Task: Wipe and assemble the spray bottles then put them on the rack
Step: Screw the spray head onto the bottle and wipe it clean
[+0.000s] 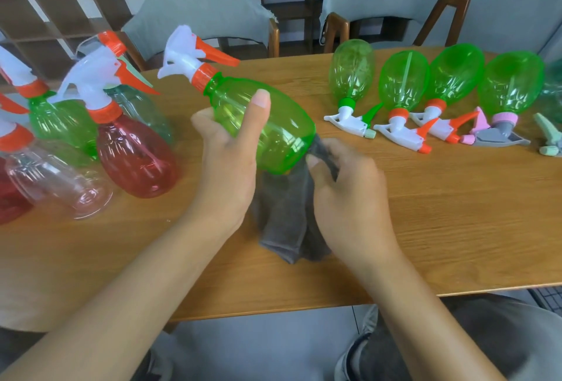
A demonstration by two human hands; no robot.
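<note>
Left hand (226,149) gripping green bottle (267,125) above the surface (441,213), right hand (346,186) fingers pinching grey cloth (282,219) at its base, no readable labels.

A single head-worn wide-angle camera looks forward and down from just above the wooden counter (441,213), close over both forearms. It faces across the counter toward grey-draped wooden chairs (209,6) beyond the far edge.

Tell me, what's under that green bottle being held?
A grey cloth bunches beneath the green bottle, pinched by the right hand. The left hand grips the bottle. The cloth hides the table below.
</note>
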